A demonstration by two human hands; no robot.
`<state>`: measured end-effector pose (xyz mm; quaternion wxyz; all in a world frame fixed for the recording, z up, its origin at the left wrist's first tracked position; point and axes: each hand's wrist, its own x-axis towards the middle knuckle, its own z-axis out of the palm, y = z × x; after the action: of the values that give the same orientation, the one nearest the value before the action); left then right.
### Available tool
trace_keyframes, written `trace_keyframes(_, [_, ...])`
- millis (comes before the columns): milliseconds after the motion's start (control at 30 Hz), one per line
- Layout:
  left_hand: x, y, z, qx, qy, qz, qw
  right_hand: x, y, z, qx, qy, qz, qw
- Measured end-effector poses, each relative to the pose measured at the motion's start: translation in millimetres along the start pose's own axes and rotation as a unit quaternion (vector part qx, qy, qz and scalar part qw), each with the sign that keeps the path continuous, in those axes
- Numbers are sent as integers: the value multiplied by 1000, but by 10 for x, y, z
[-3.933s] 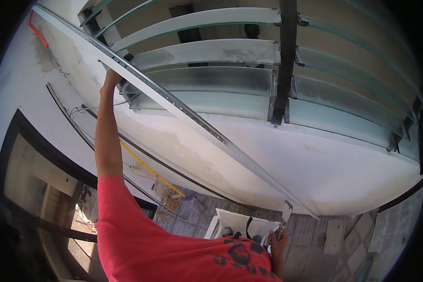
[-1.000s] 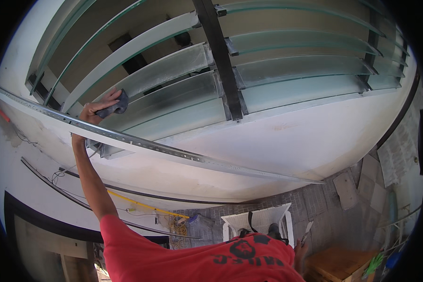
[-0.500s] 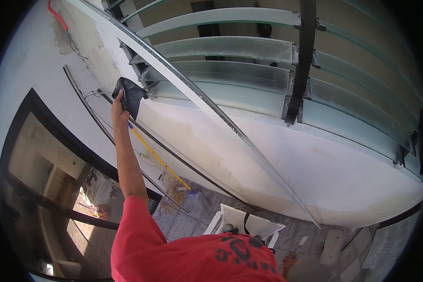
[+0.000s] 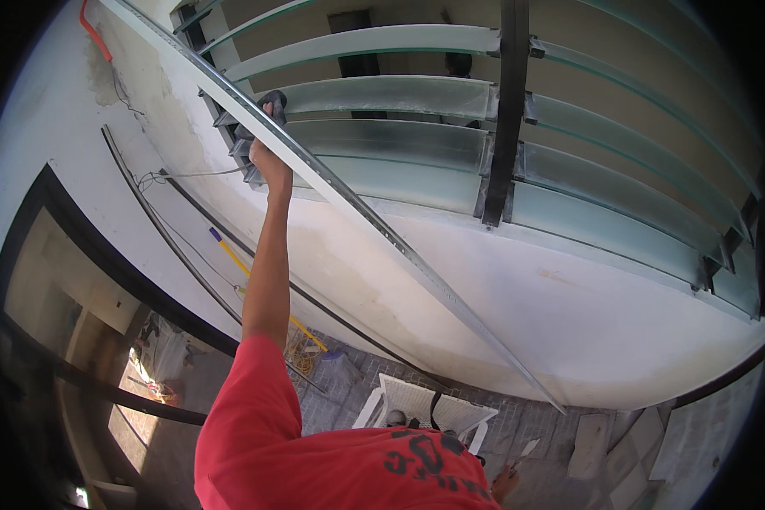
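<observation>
My left hand (image 4: pixel 269 160) is raised overhead and shut on a dark grey pad (image 4: pixel 274 102), pressing it against a long, thin metal strip (image 4: pixel 382 229). The strip runs diagonally from upper left to lower right in front of the white wall (image 4: pixel 527 314). My red sleeve (image 4: pixel 255 408) fills the lower middle. My right hand (image 4: pixel 505 486) is low at the bottom edge, gripping a small scraper with a pale blade (image 4: pixel 527 447).
Frosted glass louvres (image 4: pixel 399 93) on a dark upright post (image 4: pixel 506 110) sit above the wall. Below are a white plastic chair (image 4: pixel 425 410), a yellow pole (image 4: pixel 259 285), cables along the wall and a dark-framed opening (image 4: pixel 102 263) at left.
My view has swung round over the last second. My left hand with the pad has shifted slightly up and right along the strip, from just below it onto it.
</observation>
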<state>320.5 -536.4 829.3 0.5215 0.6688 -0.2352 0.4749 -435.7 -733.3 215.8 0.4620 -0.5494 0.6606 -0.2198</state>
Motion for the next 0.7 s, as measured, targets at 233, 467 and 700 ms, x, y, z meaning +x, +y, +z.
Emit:
trace_keyframes(233, [-113,230,-121,104,-83,285,949,-349,469,-95,-44,47,21,998])
trace_keyframes(467, [-472,54,-176,59,-81,205,974,-772,-344,-163,-63,27,28,997])
trace_keyframes(700, [-481,-2,-1125,-250,334,-183,890,-900,-609,-148,15,39,75,996])
